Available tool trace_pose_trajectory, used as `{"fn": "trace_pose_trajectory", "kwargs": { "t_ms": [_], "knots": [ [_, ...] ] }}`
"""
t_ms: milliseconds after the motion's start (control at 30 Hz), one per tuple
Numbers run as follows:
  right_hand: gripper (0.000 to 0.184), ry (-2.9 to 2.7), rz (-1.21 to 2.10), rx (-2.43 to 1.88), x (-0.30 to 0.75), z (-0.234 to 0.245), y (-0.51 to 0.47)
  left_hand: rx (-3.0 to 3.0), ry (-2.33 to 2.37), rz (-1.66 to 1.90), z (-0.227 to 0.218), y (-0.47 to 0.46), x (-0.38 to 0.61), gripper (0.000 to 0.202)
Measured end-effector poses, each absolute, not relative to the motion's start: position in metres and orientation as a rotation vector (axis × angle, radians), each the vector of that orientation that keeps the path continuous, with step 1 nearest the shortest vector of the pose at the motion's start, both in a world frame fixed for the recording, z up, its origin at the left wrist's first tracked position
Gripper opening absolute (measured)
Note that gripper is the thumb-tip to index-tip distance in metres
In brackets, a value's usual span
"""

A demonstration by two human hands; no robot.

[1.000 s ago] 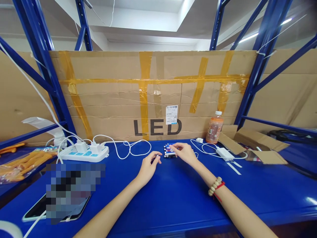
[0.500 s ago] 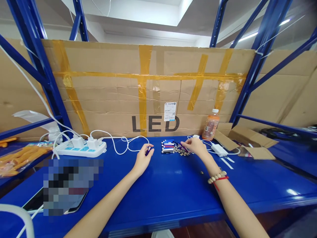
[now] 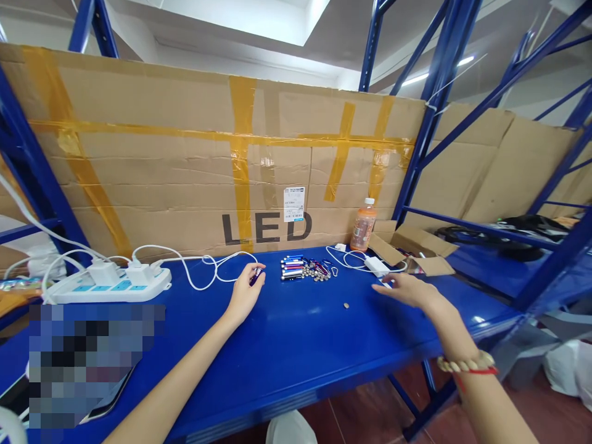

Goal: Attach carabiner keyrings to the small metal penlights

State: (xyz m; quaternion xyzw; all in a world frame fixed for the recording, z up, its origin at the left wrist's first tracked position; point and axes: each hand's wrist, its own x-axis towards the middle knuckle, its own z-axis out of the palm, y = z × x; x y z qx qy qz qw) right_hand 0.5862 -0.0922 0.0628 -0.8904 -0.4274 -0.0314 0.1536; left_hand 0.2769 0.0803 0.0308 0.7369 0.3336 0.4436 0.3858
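Observation:
My left hand rests on the blue shelf top with its fingers closed round a small purple flashlight. A row of small metal flashlights with keychain clips lies just right of it, near the cardboard wall. My right hand hovers low over the shelf to the right of the row, fingers stretched out flat and holding nothing. A small round brass-coloured piece lies alone on the shelf between the row and my right hand.
A white power strip with chargers and cables sits at the left, above a pixelated patch. An orange drink bottle, a white adapter and an open cardboard box stand at the back right. A taped cardboard sheet marked LED backs the shelf.
My right hand has left the row of flashlights and swung right, opening flat over the shelf. The left hand keeps hold of the purple flashlight. The view has turned rightwards.

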Motion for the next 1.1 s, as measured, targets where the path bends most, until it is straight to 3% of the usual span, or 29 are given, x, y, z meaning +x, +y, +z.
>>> {"fn": "trace_pose_trajectory", "kwargs": {
  "t_ms": [133, 367, 600, 867, 1100],
  "knots": [
    [0.055, -1.131, 0.011, -2.631, 0.595, 0.033, -0.139, 1.880, 0.827, 1.117, 0.030, 0.081, 0.277, 0.023],
    [0.039, -1.136, -0.018, -2.309, 0.598, 0.012, -0.156, 1.865, 0.834, 1.128, 0.030, 0.083, 0.275, 0.025],
    [0.047, -0.726, -0.433, -2.464, 0.610, 0.028, -0.173, 1.849, 0.865, 1.111, 0.035, 0.083, 0.273, 0.029],
    [0.017, -0.986, -0.072, -2.426, 0.603, 0.016, -0.158, 1.884, 0.800, 1.116, 0.032, 0.081, 0.275, 0.028],
    [0.033, -1.449, 0.338, -2.037, 0.552, 0.021, -0.091, 2.013, 0.453, 0.909, 0.040, 0.070, 0.275, 0.014]
  ]
}}
